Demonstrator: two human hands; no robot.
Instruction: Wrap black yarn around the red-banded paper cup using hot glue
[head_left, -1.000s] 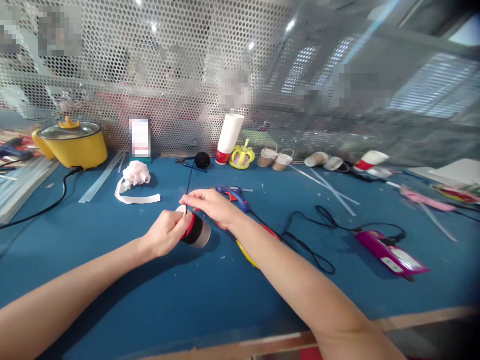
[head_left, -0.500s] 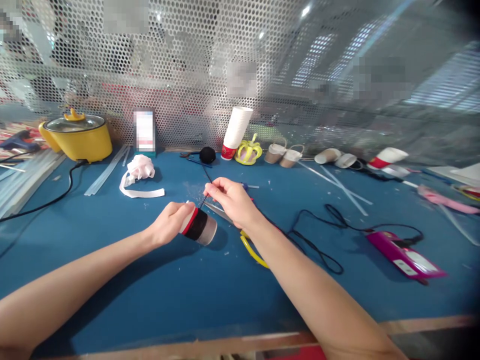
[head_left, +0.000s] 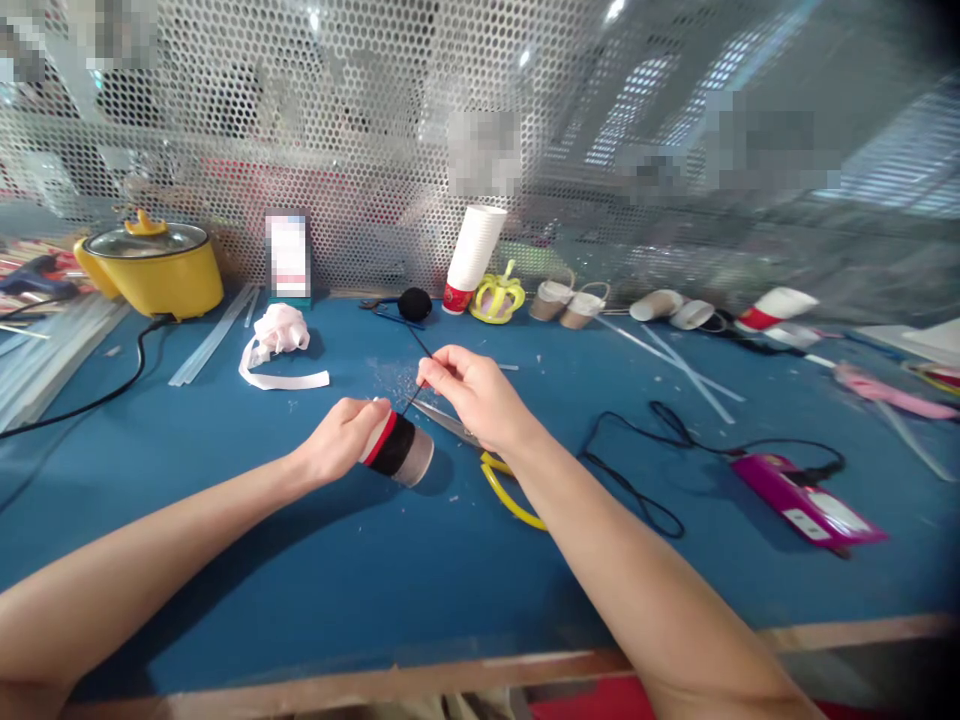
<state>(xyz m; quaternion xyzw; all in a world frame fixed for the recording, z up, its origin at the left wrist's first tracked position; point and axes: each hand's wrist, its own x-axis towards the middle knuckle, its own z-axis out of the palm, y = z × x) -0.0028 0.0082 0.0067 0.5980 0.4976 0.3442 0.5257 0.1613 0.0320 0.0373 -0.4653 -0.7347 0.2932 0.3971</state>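
My left hand (head_left: 346,438) is closed round the rim end of a paper cup (head_left: 415,460), tilted on its side with its base toward the right. A red band and a wide black band of yarn wrap the cup. In my right hand (head_left: 469,392), thumb and fingers pinch a strand of black yarn (head_left: 417,393) that runs from the cup up to a black yarn ball (head_left: 414,304) at the back. Scissors with yellow handles (head_left: 514,497) lie on the table below my right hand, partly hidden by it.
A yellow electric pot (head_left: 161,270) stands back left, near clear glue sticks (head_left: 214,335). A crumpled white strip (head_left: 281,335), a stack of paper cups (head_left: 476,250), a yellow crown-like craft (head_left: 497,298) and small baskets (head_left: 553,300) line the back. A purple power strip (head_left: 810,505) lies right.
My right hand has moved slightly right, away from the cup, with the black yarn still pinched. My left hand and the cup are nearly where they were.
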